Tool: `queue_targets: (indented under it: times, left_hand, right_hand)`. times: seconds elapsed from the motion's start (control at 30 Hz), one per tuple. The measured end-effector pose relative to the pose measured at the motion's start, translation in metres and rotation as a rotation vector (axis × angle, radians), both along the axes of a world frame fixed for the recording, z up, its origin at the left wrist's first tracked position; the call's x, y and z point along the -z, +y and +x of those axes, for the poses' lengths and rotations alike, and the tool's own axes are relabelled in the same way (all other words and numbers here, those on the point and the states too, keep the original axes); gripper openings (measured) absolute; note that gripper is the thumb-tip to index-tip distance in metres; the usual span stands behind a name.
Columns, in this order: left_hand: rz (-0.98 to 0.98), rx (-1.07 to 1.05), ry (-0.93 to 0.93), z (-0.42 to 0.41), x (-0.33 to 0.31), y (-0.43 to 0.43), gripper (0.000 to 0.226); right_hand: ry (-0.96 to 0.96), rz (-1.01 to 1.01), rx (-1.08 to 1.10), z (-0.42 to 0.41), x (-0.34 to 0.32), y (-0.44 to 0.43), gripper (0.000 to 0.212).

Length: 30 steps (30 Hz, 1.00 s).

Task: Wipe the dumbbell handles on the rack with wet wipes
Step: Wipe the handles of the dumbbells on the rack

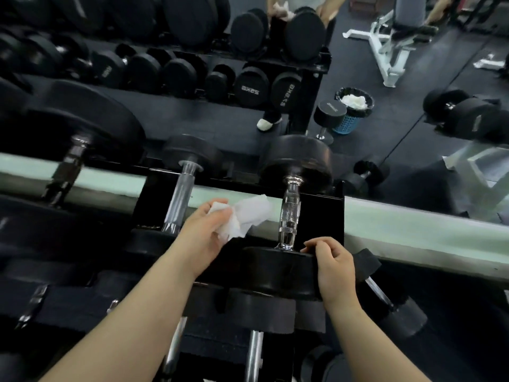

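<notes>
A black dumbbell with a chrome knurled handle (pixel 289 213) lies on the top tier of the black rack (pixel 319 213), its near head (pixel 278 271) toward me. My right hand (pixel 334 268) grips the right edge of that near head. A crumpled white wet wipe (pixel 248 216) is pinched in my left hand (pixel 205 230), held just left of the handle and apart from it. Another dumbbell's chrome handle (pixel 180 197) lies to the left.
A mirror behind the rack reflects rows of dumbbells (pixel 248 89), a blue bin with white wipes (pixel 351 108) and a white bench frame (pixel 385 51). Lower rack tiers hold more dumbbells (pixel 253 351). A pale green ledge (pixel 413 230) runs behind the rack.
</notes>
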State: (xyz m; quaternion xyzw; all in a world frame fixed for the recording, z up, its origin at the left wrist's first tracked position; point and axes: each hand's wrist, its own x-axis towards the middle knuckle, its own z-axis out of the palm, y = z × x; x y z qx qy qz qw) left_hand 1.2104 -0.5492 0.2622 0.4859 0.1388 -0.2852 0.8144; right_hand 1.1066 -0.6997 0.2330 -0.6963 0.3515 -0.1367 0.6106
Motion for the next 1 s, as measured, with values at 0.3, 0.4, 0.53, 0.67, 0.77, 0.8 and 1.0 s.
queue_targets:
  times: [0.3,0.4,0.53,0.67,0.77,0.8,1.0]
  left_hand:
    - [-0.010,-0.118,-0.100,-0.080,-0.032,0.021,0.030]
    - [-0.005,-0.048,-0.199,-0.102,-0.038,0.027,0.023]
    - [0.104,0.025,-0.225,-0.115,-0.036,0.048,0.012]
    - [0.236,0.319,-0.226,-0.115,-0.036,0.069,0.012]
    - [0.260,0.370,-0.256,-0.104,-0.036,0.089,0.009]
    - [0.241,0.351,-0.264,-0.099,-0.034,0.100,0.010]
    - [0.291,0.271,-0.337,-0.052,-0.019,0.192,0.024]
  right_hand:
    - [-0.029,-0.354,-0.616,-0.005,-0.066,0.021,0.019]
    - [0.007,-0.098,-0.758,-0.008,-0.087,0.034,0.016]
    - [-0.033,0.037,-0.735,-0.013,-0.091,0.047,0.011]
    - [-0.032,0.045,-0.741,-0.014,-0.089,0.072,0.018]
    - [0.006,0.138,-0.669,-0.007,-0.084,0.098,0.005]
    - [0.035,0.213,-0.663,-0.004,-0.078,0.108,0.009]
    - [0.082,0.387,-0.591,0.013,-0.047,0.194,0.020]
